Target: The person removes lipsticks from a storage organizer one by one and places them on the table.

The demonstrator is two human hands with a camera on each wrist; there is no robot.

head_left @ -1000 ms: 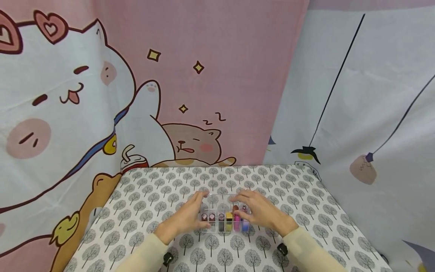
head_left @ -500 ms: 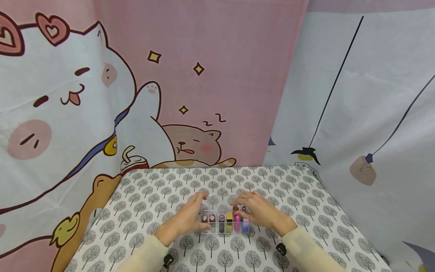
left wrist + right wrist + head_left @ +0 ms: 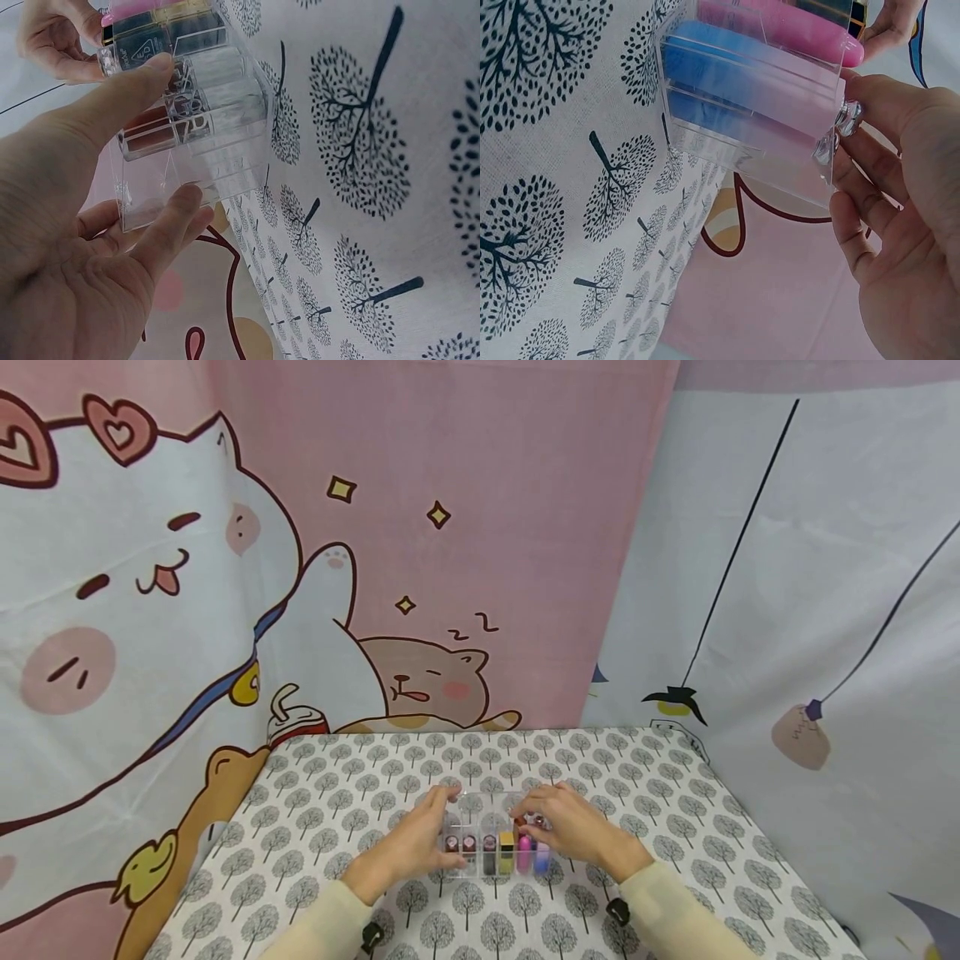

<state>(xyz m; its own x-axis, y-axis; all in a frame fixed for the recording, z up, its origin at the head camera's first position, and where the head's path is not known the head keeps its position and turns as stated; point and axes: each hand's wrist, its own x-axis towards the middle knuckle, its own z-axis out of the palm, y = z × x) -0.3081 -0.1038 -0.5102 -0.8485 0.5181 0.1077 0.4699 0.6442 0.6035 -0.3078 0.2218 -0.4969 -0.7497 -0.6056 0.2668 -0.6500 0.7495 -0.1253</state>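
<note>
A clear plastic lipstick organizer stands on the tablecloth. My left hand grips its left end, thumb across the front and fingers round the back. My right hand reaches over the right end, thumb and fingertips pinching a reddish-brown lipstick behind the front row, mostly hidden by the fingers. Along the front stand a pink tube, a blue-to-lilac tube with a silvery knob, a gold-topped tube and a dark tube. Clear tubes with dark red inside fill the left front compartments.
A white tablecloth printed with grey trees covers the table. Behind it hangs a pink cloth with cartoon animals, and a pale cloth hangs at the right. Dark wrist devices show by the sleeves.
My right thumb has drawn closer to the fingertips over the reddish-brown lipstick, now covering more of it. The left hand and the organizer stay in place. The head view has tilted slightly up.
</note>
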